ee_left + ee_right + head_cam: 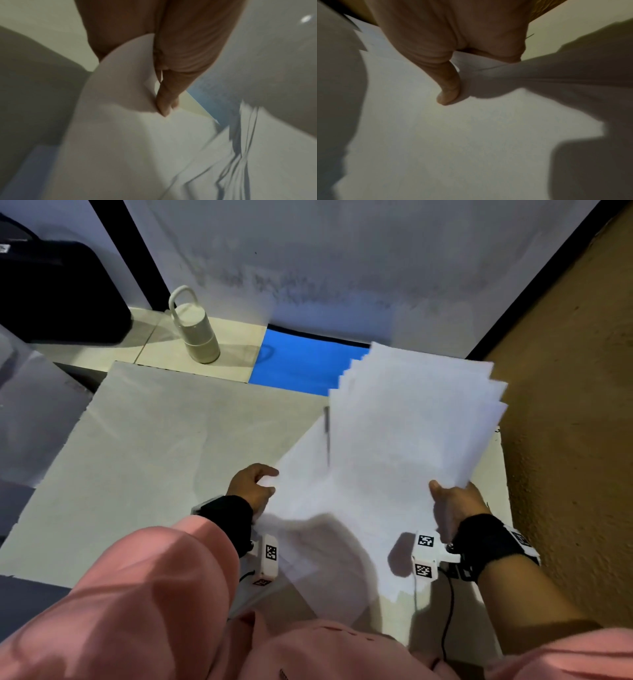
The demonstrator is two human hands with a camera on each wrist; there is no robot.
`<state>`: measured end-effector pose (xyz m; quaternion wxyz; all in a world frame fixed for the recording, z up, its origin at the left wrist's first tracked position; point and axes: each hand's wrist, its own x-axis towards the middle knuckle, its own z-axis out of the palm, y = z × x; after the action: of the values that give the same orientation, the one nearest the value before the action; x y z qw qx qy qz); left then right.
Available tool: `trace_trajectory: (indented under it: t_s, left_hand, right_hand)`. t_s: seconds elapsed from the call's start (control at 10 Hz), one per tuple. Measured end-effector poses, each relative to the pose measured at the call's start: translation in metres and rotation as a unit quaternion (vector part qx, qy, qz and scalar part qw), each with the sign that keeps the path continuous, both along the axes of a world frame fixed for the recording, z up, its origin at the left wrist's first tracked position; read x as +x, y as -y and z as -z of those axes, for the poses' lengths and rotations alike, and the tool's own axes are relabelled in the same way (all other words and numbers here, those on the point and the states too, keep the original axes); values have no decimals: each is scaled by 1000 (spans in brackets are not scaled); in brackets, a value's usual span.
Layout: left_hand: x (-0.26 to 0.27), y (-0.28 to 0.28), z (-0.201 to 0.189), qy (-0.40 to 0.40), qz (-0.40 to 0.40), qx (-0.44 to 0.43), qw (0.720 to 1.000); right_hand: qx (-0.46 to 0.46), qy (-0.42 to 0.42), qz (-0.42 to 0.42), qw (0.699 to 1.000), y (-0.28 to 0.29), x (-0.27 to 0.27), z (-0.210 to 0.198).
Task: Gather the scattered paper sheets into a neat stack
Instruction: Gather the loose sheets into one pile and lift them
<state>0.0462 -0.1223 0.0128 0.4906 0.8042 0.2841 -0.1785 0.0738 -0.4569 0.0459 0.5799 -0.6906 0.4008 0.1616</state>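
A fanned bundle of several white paper sheets (411,419) is lifted above the pale table (154,440) on the right side. My right hand (452,501) grips its near right edge, thumb on top (448,94). More white sheets (308,508) lie lower at the centre, overlapping the bundle. My left hand (255,484) pinches the left corner of one of those sheets (120,94), which curls up under the thumb (164,102). The sheet edges are stepped and uneven at the far end.
A cream bottle with a loop handle (195,330) stands on the floor beyond the table. A blue mat (301,361) lies behind the papers. A black case (58,292) sits far left. A brown wall (582,405) closes the right side.
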Motion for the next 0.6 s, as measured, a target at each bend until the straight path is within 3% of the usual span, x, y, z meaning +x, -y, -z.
trace_trajectory:
  t_s: [0.1,0.2,0.4,0.6]
  left_hand:
    - [-1,5,-3,0,-20,14,1000]
    - [3,16,-8,-38,34,50,997]
    - [10,36,-10,-102,219,120,963]
    - [11,52,-9,-150,167,43,974]
  right_hand:
    - [-56,-24,17,998,18,-5,6]
    - [-85,-69,18,994,29,-14,23]
    - [-108,-47,-21,993,3,-22,12]
    - [-135,-23,-131,982,-21,-28,18]
